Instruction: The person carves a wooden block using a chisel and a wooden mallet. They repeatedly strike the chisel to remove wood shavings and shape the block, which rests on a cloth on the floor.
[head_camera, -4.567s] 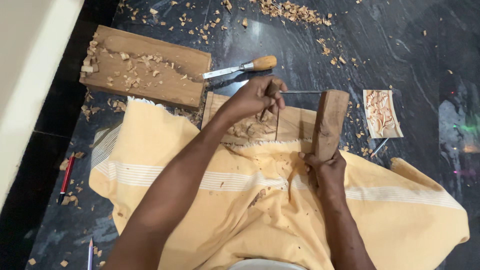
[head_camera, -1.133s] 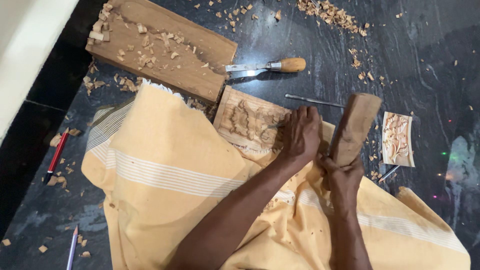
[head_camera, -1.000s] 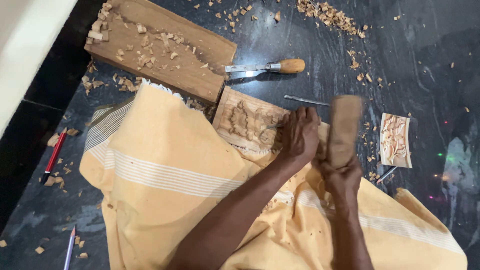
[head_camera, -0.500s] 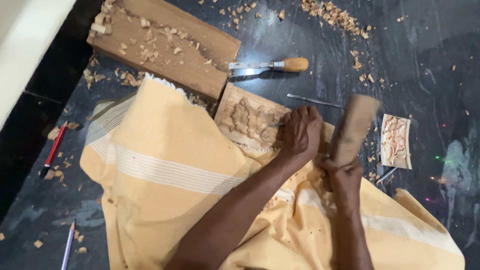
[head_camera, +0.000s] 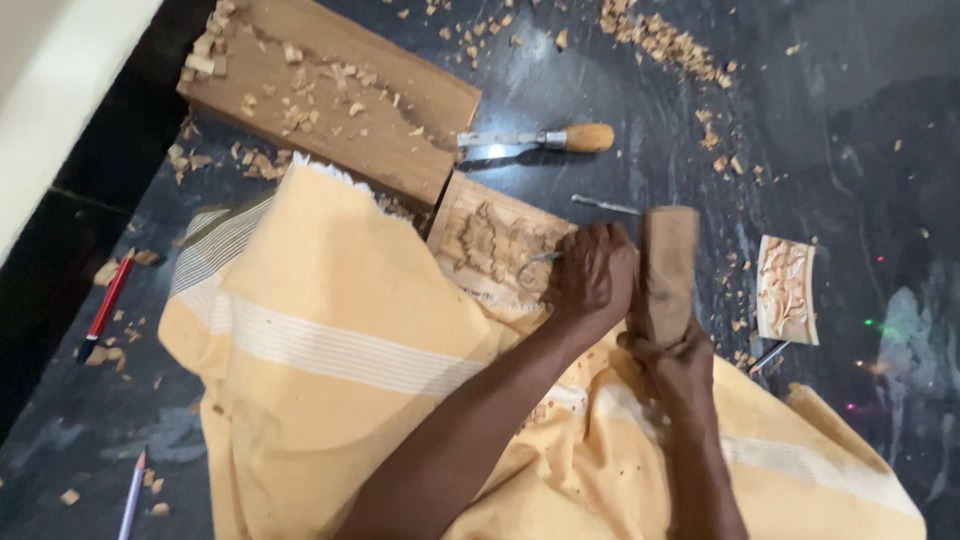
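Resting on the yellow cloth (head_camera: 330, 340), the carved wood panel (head_camera: 490, 245) sits just ahead of both hands, its long axis running diagonal from upper left to lower right. Left hand (head_camera: 592, 275) lies on the panel's right end w/ fingers curled shut around a thin metal chisel (head_camera: 535, 262), tip pointing left into the relief work. Right hand (head_camera: 678, 365) is just beside it, grip closed tight on the lower end of a wooden mallet (head_camera: 667, 262), held nearly upright w/ its head level w/ the left knuckles, so mallet and chisel hand are almost touching. Left hand is the nearer one to the panel; left forearm crosses in from lower left, right forearm comes up from the bottom edge, both over the cloth. Further out on the dark floor (head_camera: 620, 70): a plank (head_camera: 330, 95) strewn w/ chips, a wooden-handled chisel (head_camera: 535, 140), a thin metal tool (head_camera: 605, 205), a small carved piece (head_camera: 787, 290) at right, a red pencil (head_camera: 103, 310) far left.
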